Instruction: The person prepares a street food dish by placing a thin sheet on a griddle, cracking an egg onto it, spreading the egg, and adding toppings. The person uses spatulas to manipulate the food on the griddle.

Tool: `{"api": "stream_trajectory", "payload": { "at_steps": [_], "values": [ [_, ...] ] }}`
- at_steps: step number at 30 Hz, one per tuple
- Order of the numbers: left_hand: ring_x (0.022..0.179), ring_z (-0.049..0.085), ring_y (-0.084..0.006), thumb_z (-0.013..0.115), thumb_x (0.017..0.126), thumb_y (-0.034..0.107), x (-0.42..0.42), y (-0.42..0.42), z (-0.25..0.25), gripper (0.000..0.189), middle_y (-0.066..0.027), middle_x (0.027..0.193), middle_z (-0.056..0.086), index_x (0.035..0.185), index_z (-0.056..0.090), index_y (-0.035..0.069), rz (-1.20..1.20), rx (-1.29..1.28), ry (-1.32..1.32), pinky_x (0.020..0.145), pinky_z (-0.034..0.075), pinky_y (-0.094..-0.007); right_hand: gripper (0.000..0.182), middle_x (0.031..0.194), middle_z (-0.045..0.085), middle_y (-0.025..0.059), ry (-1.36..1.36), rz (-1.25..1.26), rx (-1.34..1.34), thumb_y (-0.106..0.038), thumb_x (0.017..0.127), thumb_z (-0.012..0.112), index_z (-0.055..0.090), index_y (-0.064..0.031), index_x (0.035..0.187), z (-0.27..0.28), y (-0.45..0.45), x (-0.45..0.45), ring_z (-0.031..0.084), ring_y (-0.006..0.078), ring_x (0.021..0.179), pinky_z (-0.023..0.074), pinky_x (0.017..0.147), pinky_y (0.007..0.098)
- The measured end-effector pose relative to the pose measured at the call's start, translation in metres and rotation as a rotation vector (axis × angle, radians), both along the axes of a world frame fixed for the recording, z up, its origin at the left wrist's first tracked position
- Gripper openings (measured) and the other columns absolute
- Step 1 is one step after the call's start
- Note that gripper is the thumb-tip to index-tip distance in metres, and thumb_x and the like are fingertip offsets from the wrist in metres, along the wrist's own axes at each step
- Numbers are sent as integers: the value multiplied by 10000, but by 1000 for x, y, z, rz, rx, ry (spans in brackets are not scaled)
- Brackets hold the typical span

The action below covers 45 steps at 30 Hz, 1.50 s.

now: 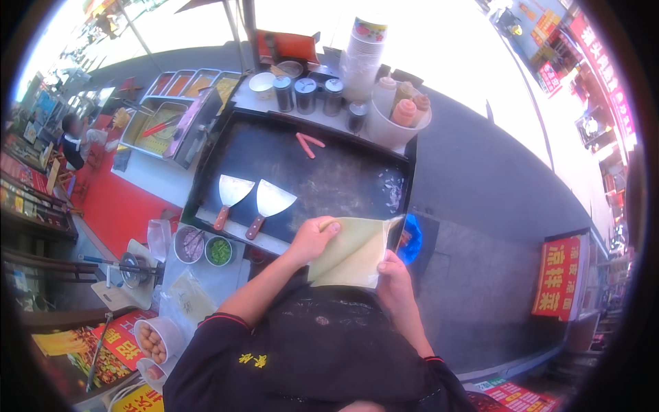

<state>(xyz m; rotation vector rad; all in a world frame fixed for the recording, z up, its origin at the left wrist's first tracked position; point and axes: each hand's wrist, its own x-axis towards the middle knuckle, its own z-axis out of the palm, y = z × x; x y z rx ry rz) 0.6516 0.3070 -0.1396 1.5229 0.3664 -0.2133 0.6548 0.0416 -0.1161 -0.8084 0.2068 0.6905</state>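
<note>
Between my two hands is a stack of thin, pale yellow sheets (355, 252), which look like flat dough wrappers, held over the front edge of the black griddle (329, 185). My left hand (312, 239) pinches the upper left corner with the thumb on top. On the right side, my right hand (396, 275) grips the sheets' edge, where a layer lifts apart. Two scrapers with wooden handles, one (235, 193) left of the other (273, 201), lie on the griddle's left. Two sausage strips (310, 144) lie farther back. Chopped onion bits (394, 190) are scattered at the griddle's right.
Behind the griddle stand lidded shakers (305, 95), stacked paper bowls (363, 56) and a tub (399, 129) of squeeze bottles. At left are a bowl of chopped onion (189, 244), a bowl of chopped greens (219, 251), a bucket of eggs (153, 342) and a fryer (159, 126). A person (77, 139) sits beyond.
</note>
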Motion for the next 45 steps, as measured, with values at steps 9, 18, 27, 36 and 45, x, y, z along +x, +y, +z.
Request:
{"api": "stream_trajectory", "payload": {
  "at_steps": [9,18,27,36,45],
  "values": [
    [1033,724,-344,713,1019,117,158,120,-105,268,-151,1123,765,1259,760,8,13,539,-276,964,559,-425,742,1430,701,280,-95,-437,212,-130,847,718,548,116,1525,70,-18,-14,723,381,1288,573,1149,482],
    [1343,594,-394,763,909,195,178,107,-170,307,-162,1356,665,1196,783,87,-356,1028,-649,1144,474,-548,704,1379,713,260,-113,-715,-13,-155,823,733,592,73,1474,67,-24,-59,722,396,1270,570,1152,516],
    [1479,526,-400,750,1018,321,224,76,-152,489,-202,1536,616,1417,711,41,-441,963,-486,1249,403,-534,630,1377,724,251,-134,-546,-40,-168,868,748,626,77,1436,71,-23,-29,730,377,1261,585,1124,507],
    [1458,566,-431,772,969,123,33,-48,39,819,-242,1592,576,1712,432,90,-681,112,-661,1222,443,-510,197,1023,773,92,-152,-144,-267,-97,994,753,713,19,1148,44,-7,26,718,157,876,576,799,314],
    [1047,742,-295,679,897,33,-22,-72,41,411,-79,1107,793,1272,798,153,-407,871,-834,953,548,-432,114,820,714,20,-422,298,-395,-72,1005,741,682,-41,913,22,-65,66,641,89,715,494,672,240]
  ]
}}
